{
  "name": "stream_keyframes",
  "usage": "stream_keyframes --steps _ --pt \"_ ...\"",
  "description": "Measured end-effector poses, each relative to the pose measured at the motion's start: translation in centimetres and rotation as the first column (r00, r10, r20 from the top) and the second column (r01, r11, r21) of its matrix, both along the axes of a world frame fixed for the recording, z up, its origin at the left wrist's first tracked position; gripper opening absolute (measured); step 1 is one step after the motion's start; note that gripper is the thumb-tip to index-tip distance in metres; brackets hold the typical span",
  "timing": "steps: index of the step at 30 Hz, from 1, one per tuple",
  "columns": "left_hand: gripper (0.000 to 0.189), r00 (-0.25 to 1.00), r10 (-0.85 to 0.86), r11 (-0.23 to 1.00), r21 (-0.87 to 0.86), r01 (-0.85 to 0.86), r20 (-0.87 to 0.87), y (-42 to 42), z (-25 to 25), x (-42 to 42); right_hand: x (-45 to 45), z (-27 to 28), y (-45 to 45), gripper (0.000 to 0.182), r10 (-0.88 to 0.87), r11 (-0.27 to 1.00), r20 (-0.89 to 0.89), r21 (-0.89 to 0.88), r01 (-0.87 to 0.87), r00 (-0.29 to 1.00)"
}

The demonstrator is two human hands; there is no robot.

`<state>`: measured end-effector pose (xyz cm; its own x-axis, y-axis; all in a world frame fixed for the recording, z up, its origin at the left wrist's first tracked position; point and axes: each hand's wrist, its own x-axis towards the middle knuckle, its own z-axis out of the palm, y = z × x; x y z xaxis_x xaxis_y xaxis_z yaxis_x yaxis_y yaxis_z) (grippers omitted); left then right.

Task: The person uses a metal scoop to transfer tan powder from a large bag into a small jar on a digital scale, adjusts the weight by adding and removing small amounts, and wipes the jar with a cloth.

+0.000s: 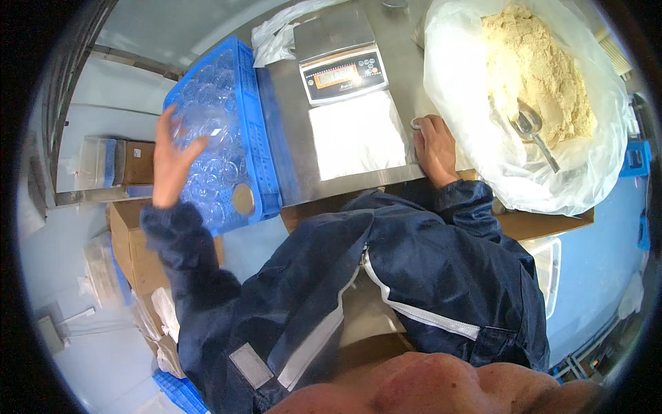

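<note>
My left hand (pixel 173 158) is over a blue plastic crate (pixel 253 124), its thumb and fingers around a clear plastic container (pixel 209 121) blurred by motion. Many similar clear containers (pixel 214 176) fill the crate below it. My right hand (pixel 434 147) rests at the near edge of the steel table (pixel 289 155), fingers curled on a small white wad (pixel 415 124), mostly hidden. Between my hands lies a white sheet (pixel 357 137), just in front of a digital scale (pixel 344 75) with a lit display and bare steel pan.
At the right, a large clear plastic bag (pixel 455 67) holds pale yellow powder (pixel 538 67), with a metal scoop (pixel 530 124) stuck in it. Crumpled white plastic (pixel 274 36) lies behind the crate. Cardboard boxes (pixel 126 238) stand to my left.
</note>
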<state>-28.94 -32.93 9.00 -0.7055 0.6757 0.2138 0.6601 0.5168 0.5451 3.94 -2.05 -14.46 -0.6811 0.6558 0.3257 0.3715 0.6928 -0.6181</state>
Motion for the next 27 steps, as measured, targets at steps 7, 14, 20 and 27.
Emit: stream_keyframes --steps 7,14,20,27 --pt "0.101 0.965 -0.246 0.963 0.137 0.233 0.089 23.3 -5.3 -2.2 0.2 0.3 -0.3 0.024 0.019 1.0 -0.112 0.005 -0.019 0.993" --pt "0.113 0.972 -0.236 0.96 -0.157 0.233 0.003 32.6 -9.8 -4.0 0.3 0.1 -0.3 0.026 0.009 0.994 -0.065 -0.112 -0.016 0.998" --pt "0.111 0.922 -0.294 0.955 -0.118 0.273 -0.253 31.0 -9.0 -2.5 0.2 -1.8 -0.1 0.024 -0.035 0.999 -0.052 0.005 0.035 0.998" --pt "0.031 0.511 -0.764 0.492 0.157 0.856 -0.393 20.5 3.3 14.4 0.7 0.5 -0.1 0.025 -0.047 0.994 -0.043 -0.105 0.042 0.998"
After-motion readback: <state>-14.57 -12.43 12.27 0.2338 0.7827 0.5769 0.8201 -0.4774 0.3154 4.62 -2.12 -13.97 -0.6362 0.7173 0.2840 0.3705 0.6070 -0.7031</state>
